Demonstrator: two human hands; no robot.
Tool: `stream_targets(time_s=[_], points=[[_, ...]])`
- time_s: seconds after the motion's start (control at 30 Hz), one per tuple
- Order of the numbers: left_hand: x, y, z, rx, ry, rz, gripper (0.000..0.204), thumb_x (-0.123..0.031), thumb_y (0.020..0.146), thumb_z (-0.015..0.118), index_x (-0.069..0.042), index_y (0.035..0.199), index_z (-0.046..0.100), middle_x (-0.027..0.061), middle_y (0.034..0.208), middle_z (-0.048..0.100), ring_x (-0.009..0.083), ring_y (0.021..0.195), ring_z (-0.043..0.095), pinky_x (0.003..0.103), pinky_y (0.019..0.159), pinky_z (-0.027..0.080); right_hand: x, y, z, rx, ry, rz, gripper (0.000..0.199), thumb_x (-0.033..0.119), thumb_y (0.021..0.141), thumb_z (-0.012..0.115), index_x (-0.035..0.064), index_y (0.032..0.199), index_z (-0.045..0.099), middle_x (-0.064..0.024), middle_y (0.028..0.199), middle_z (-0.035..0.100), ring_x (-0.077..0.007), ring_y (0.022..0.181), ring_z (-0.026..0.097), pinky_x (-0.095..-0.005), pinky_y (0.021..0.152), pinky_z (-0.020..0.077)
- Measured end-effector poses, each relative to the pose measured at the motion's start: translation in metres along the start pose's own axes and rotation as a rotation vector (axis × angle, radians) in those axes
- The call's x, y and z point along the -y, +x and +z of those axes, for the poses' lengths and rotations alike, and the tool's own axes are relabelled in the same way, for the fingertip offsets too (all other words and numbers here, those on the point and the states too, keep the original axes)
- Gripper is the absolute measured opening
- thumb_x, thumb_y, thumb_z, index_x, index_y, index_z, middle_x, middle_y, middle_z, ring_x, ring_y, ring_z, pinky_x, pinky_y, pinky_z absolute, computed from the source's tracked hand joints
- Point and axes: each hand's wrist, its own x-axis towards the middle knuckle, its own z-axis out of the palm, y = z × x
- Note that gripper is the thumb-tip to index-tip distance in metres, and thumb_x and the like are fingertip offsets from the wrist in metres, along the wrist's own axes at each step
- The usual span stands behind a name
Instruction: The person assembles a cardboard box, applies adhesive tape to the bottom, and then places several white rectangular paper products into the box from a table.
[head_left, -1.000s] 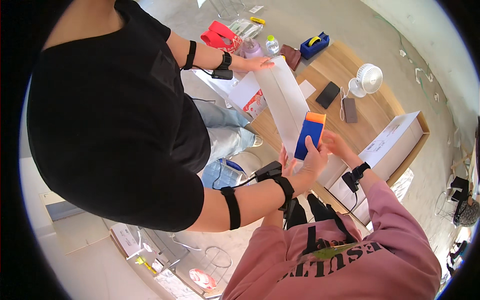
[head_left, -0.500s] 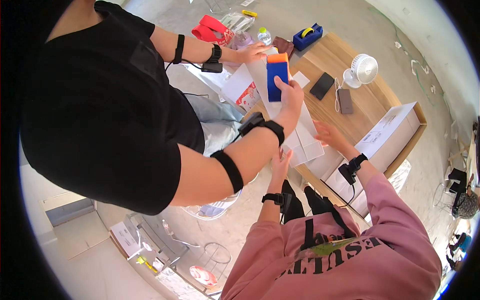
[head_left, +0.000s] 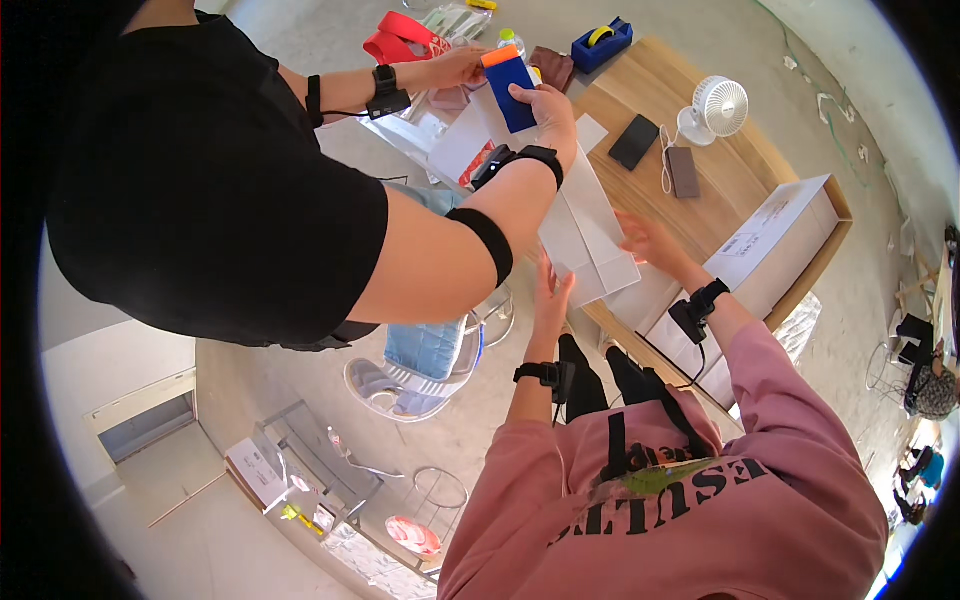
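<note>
A long white box (head_left: 578, 225) slants over the table's left edge, its near end between my two hands. My left hand (head_left: 550, 293) presses against the near left side, fingers pointing up along it. On the opposite side my right hand (head_left: 643, 240) grips the box's right edge. At the far end, a co-worker in a black shirt holds a blue, flat block-shaped tool with an orange end (head_left: 510, 92) above the box in one hand (head_left: 552, 112). The co-worker's other hand (head_left: 462, 66) reaches to the box's far end, its fingertips partly hidden.
On the wooden table (head_left: 650, 85) lie a black phone (head_left: 634, 142), a grey power bank (head_left: 682, 172) with a white cable, a white fan (head_left: 718, 108) and a blue tape dispenser (head_left: 602, 45). An open carton (head_left: 770, 265) sits at the right. A chair (head_left: 430, 355) stands at the left.
The co-worker's arm and the blue tool have moved up and left, and the tool has tilted. The white box and my hands have shifted slightly up and left.
</note>
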Motion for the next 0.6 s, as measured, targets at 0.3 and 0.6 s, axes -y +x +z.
stream_targets(time_s=[0.3,0.6], points=[[0.0,-0.002,-0.002,-0.025,0.109,0.078,0.071,-0.005,0.082,0.056,-0.004,0.14,0.015,0.0125,0.14,0.028,0.0232,0.127,0.031,0.034,0.104,0.025,0.006,0.003,0.01,-0.004,-0.183,-0.092,0.068,-0.005,0.074,0.056,0.017,0.135,0.035,-0.0123,0.122,0.051,-0.0227,0.098,0.056,-0.0329,0.081,0.0481],[-0.05,0.003,0.028,0.023,1.118,0.366,0.075,0.0,0.075,0.055,-0.007,0.14,0.019,0.0203,0.143,0.018,0.0376,0.132,0.018,0.046,0.106,0.02,0.002,0.002,0.01,0.02,-0.571,-0.349,0.07,-0.007,0.075,0.054,0.0187,0.136,0.032,-0.0159,0.134,0.038,-0.0337,0.12,0.039,-0.037,0.1,0.0333]])
